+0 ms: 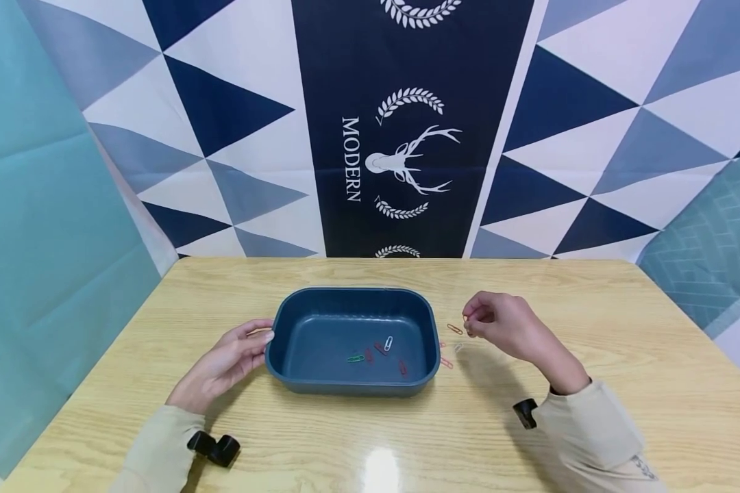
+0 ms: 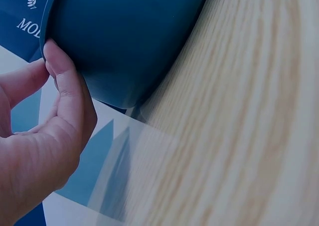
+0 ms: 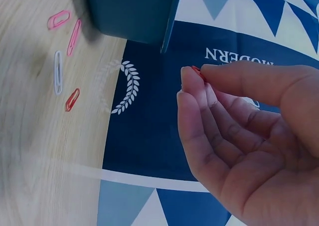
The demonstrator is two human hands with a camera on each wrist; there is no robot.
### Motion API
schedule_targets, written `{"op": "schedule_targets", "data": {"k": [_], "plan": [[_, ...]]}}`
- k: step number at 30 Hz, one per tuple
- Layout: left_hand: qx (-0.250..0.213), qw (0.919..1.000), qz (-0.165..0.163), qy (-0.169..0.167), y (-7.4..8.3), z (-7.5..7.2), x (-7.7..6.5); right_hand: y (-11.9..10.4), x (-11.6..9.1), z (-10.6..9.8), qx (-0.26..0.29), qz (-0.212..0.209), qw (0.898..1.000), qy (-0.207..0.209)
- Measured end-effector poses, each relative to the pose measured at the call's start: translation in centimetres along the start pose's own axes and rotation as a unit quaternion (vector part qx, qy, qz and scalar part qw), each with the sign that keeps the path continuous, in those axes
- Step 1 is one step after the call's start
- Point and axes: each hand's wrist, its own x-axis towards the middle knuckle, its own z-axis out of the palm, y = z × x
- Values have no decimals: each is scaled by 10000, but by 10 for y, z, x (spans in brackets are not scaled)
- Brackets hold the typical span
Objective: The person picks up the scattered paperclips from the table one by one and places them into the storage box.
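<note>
My left hand holds the left end of a dark blue plastic tray, thumb and fingertips at its rim. In the left wrist view the fingers lie against the tray's outer wall. Right of the tray, my right hand pinches a small red paper clip between thumb and fingertips, raised above the table. Most of that clip is hidden by the fingers. Inside the tray lie a green paper clip, a white paper clip and several red ones.
On the wooden table beside the tray's right end lie an orange-red paper clip, a white one and two pink ones. A patterned cloth hangs behind the table.
</note>
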Motion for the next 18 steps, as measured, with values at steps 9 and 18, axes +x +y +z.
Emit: {"op": "schedule_targets", "data": {"k": [9, 18], "plan": [[-1, 10000, -34, -8, 1, 0, 1, -6, 1, 1, 62, 26, 10000, -17], [-6, 10000, 9, -48, 2, 0, 1, -14, 0, -2, 51, -61, 10000, 50]]}}
